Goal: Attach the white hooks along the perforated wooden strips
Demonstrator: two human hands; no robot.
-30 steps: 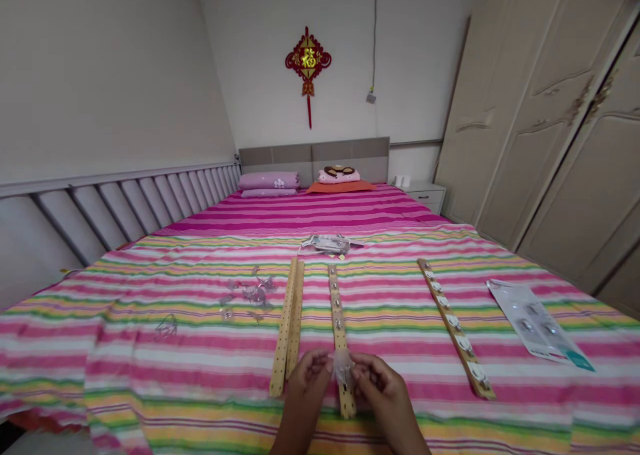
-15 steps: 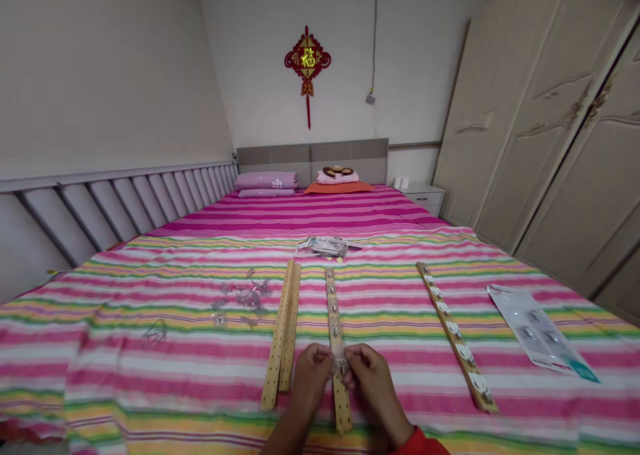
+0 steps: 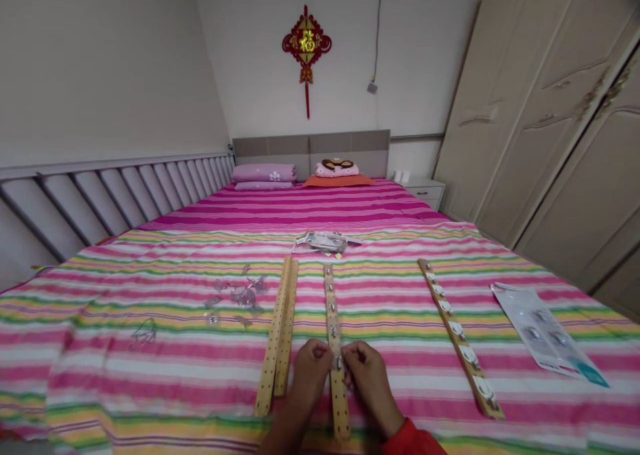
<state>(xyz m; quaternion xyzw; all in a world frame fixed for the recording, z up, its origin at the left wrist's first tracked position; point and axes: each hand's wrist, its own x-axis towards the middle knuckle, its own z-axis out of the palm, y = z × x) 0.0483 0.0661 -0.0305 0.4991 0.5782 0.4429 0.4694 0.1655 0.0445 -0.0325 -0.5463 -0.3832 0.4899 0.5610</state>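
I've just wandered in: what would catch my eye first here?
Probably the red and gold ornament on the far wall, above the grey headboard. Below it, a brightly striped cover spreads toward the viewer; near its front, the left hand and right hand flank a wooden strip dotted with holes.

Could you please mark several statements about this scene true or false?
1. The left hand and right hand are at the middle wooden strip. True.
2. The paired strips lie right of both hands. False: the paired strips lie left of them.
3. The strip with white pieces lies right of both hands. True.
4. A red sleeve shows by the right hand. True.
5. The teal-cornered package lies on the pillows. False: the teal-cornered package lies on the striped bedspread.
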